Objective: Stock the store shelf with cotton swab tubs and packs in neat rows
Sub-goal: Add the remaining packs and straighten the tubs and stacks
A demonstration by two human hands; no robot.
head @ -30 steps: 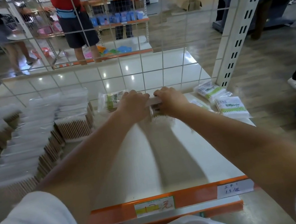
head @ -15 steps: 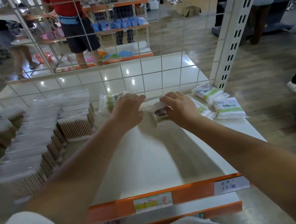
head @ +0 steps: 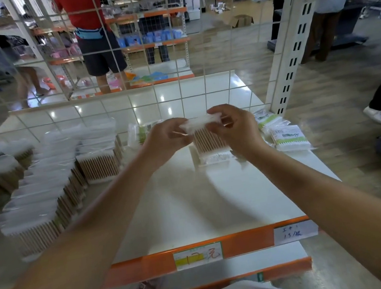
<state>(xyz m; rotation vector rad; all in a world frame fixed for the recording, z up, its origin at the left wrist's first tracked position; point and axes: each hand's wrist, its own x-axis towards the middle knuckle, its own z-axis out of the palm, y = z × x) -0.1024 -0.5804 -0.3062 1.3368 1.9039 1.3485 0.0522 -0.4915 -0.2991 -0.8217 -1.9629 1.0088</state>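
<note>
A clear tub of wooden-stick cotton swabs (head: 210,141) stands upright on the white shelf (head: 194,208) near the wire-grid back. My left hand (head: 166,140) and my right hand (head: 234,129) pinch the crinkled clear wrapping at its top from either side. Rows of like swab tubs (head: 49,180) fill the shelf's left part. A green-labelled swab pack (head: 140,133) lies behind my left hand. More green-labelled packs (head: 281,130) lie at the shelf's right edge.
A wire grid (head: 176,92) backs the shelf and a white slotted upright (head: 292,54) stands at the right. The orange front rail (head: 236,244) carries price tags. People stand at other shelves beyond the grid. A person's shoe (head: 377,113) is on the floor right.
My hands, which were pressed together low on the tub at the back of the shelf, have lifted and drawn apart. They now pinch the wrapping at its top, and the tub shows between them.
</note>
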